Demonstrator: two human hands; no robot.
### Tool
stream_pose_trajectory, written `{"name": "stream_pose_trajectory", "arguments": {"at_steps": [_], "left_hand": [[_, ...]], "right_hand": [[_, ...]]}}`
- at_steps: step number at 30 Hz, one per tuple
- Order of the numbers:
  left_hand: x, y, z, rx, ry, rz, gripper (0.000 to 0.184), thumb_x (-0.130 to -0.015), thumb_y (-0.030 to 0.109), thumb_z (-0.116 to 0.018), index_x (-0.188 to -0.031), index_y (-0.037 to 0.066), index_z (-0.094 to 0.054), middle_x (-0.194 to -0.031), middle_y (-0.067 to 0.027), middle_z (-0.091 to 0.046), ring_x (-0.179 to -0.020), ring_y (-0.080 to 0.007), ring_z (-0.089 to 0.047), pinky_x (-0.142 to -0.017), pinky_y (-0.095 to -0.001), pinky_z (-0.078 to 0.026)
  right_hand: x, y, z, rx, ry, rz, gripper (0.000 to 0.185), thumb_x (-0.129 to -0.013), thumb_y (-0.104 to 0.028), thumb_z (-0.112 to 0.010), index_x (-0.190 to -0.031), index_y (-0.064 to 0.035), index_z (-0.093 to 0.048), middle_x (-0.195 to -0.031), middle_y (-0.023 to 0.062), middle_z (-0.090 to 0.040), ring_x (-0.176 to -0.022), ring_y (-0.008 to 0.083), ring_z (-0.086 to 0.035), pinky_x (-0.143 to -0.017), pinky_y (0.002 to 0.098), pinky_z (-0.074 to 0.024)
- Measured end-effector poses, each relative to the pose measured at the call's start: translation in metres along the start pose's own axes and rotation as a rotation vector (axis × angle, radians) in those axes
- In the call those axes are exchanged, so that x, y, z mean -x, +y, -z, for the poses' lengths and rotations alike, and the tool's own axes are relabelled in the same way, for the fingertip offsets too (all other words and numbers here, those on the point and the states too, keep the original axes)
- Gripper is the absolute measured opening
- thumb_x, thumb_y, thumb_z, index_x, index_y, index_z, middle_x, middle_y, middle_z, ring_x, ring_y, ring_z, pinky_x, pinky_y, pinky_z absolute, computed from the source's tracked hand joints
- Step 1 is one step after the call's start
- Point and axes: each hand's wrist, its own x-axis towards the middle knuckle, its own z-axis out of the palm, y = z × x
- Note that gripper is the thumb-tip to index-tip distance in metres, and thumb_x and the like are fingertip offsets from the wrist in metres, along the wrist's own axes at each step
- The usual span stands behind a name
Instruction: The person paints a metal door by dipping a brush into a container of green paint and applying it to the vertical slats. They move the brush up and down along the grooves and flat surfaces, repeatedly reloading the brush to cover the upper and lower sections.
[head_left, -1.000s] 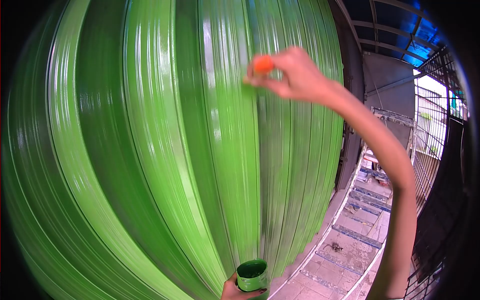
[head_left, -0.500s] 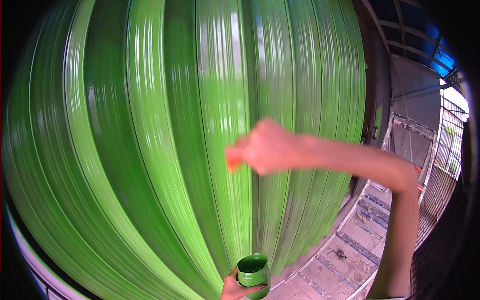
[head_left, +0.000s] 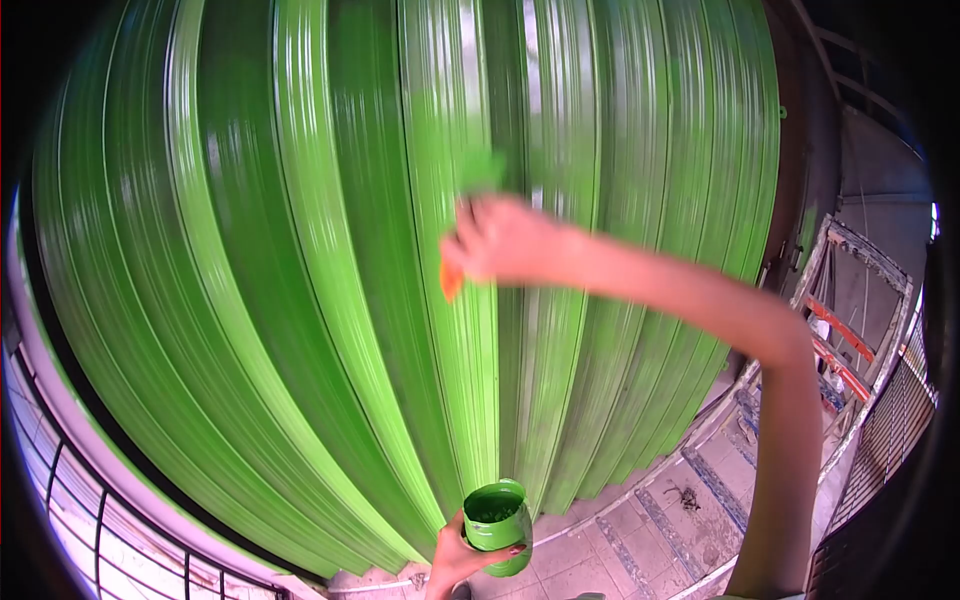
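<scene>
My right hand (head_left: pixel 505 240), blurred by motion, is closed round a paintbrush (head_left: pixel 452 281). Its orange handle points down, and its green bristles reach upward against the ribbed metal wall (head_left: pixel 370 220). Low in the view, my left hand (head_left: pixel 455 552) grips a green paint-covered container (head_left: pixel 497 530) with its open mouth up; dark green shows inside. Glossy green paint covers much of the wall. Paler, greyish streaks show on the ribs at the upper middle and right.
A paint-spattered ladder-like frame (head_left: pixel 840 235) with orange-red parts stands at the right. Dark-stained slats (head_left: pixel 715 490) lie over the tiled floor (head_left: pixel 570 560). A black railing (head_left: pixel 100 535) runs along the lower left, and a mesh grille (head_left: pixel 890 405) is at the right.
My right hand has moved up the wall with the paintbrush, and the green bristles now show above it. The view has shifted, revealing more railing at left. My left hand still holds the container.
</scene>
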Motion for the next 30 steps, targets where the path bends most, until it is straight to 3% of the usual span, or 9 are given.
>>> {"name": "stream_pose_trajectory", "arguments": {"at_steps": [2,4,7,13,19,23,24,28,30], "left_hand": [[0.012,-0.003,0.002,0.007,0.037,-0.003,0.077,-0.055,0.028,-0.09,-0.116,-0.002,-0.056,-0.103,-0.0127,-0.068,-0.096,-0.02,-0.065,-0.088,-0.0338,-0.05],[0.025,0.0,0.004,-0.002,0.083,0.014,0.077,-0.054,0.029,-0.09,-0.116,-0.002,-0.056,-0.103,-0.0128,-0.068,-0.096,-0.0194,-0.065,-0.087,-0.0332,-0.05],[0.044,0.0,0.011,-0.05,0.143,0.052,0.074,-0.053,0.019,-0.091,-0.114,-0.004,-0.057,-0.104,-0.0119,-0.066,-0.094,-0.018,-0.063,-0.086,-0.033,-0.05],[0.071,0.013,0.024,-0.108,0.253,0.04,0.084,-0.051,0.027,-0.092,-0.12,-0.003,-0.054,-0.108,-0.0121,-0.065,-0.099,-0.0189,-0.062,-0.091,-0.0331,-0.048],[0.077,0.023,0.053,-0.521,0.365,-0.076,0.092,-0.049,0.028,-0.092,-0.126,0.0,-0.049,-0.113,-0.0145,-0.063,-0.104,-0.0242,-0.062,-0.094,-0.036,-0.048],[0.066,0.056,0.073,-0.712,0.382,-0.181,0.094,-0.048,0.025,-0.092,-0.128,0.001,-0.048,-0.123,-0.015,-0.057,-0.112,-0.0262,-0.057,-0.099,-0.0377,-0.044],[0.063,0.063,0.08,-0.739,0.391,-0.219,0.093,-0.048,0.023,-0.092,-0.128,0.002,-0.048,-0.124,-0.015,-0.056,-0.113,-0.0275,-0.056,-0.1,-0.0382,-0.044],[0.058,0.097,0.107,-0.845,0.409,-0.386,0.091,-0.048,0.015,-0.089,-0.128,0.004,-0.047,-0.127,-0.0146,-0.054,-0.118,-0.0324,-0.051,-0.102,-0.0404,-0.042],[0.06,0.114,0.12,-0.872,0.411,-0.438,0.089,-0.047,0.011,-0.086,-0.127,0.004,-0.047,-0.128,-0.0134,-0.053,-0.12,-0.0336,-0.049,-0.103,-0.0416,-0.041]], "right_hand": [[0.029,-0.075,-0.001,-0.06,0.123,-0.052,0.033,-0.089,-0.028,-0.052,-0.072,-0.0007,-0.053,-0.078,0.0277,-0.066,-0.069,0.0295,-0.069,-0.067,0.0373,-0.0581],[0.049,-0.127,0.018,-0.235,0.102,-0.064,0.028,-0.088,-0.023,-0.055,-0.071,-0.0017,-0.051,-0.08,0.025,-0.067,-0.07,0.0253,-0.07,-0.067,0.0339,-0.0583],[0.067,-0.175,0.033,-0.818,0.06,-0.195,0.019,-0.081,-0.018,-0.061,-0.073,-0.0008,-0.056,-0.075,0.0189,-0.068,-0.068,0.0233,-0.069,-0.059,0.0301,-0.0542],[0.086,-0.149,0.072,-1.611,0.27,-1.004,0.015,-0.08,-0.004,-0.07,-0.093,0.0013,-0.065,-0.084,0.0087,-0.07,-0.074,0.0189,-0.069,-0.065,0.0273,-0.0556],[0.109,-0.145,0.112,-2.09,0.546,-1.247,0.021,-0.076,0.005,-0.072,-0.095,0.0013,-0.064,-0.087,0.0093,-0.069,-0.085,0.0164,-0.066,-0.081,0.0291,-0.0542],[0.096,-0.134,0.146,-2.094,0.649,-0.932,0.026,-0.072,0.003,-0.077,-0.095,0.0006,-0.064,-0.09,0.0137,-0.069,-0.087,0.024,-0.069,-0.074,0.0291,-0.0586],[0.089,-0.134,0.152,-2.011,0.691,-0.898,0.025,-0.07,-0.001,-0.079,-0.092,-0.0022,-0.065,-0.087,0.0129,-0.07,-0.082,0.0247,-0.07,-0.066,0.0271,-0.0602],[0.053,-0.115,0.182,-1.649,0.72,-0.665,0.026,-0.067,-0.009,-0.082,-0.088,-0.0093,-0.068,-0.081,0.0085,-0.072,-0.068,0.0169,-0.071,-0.051,0.0211,-0.056],[0.036,-0.111,0.193,-1.634,0.736,-0.606,0.024,-0.066,-0.009,-0.082,-0.084,-0.0087,-0.066,-0.08,0.0101,-0.071,-0.071,0.02,-0.071,-0.057,0.0251,-0.0587]]}}
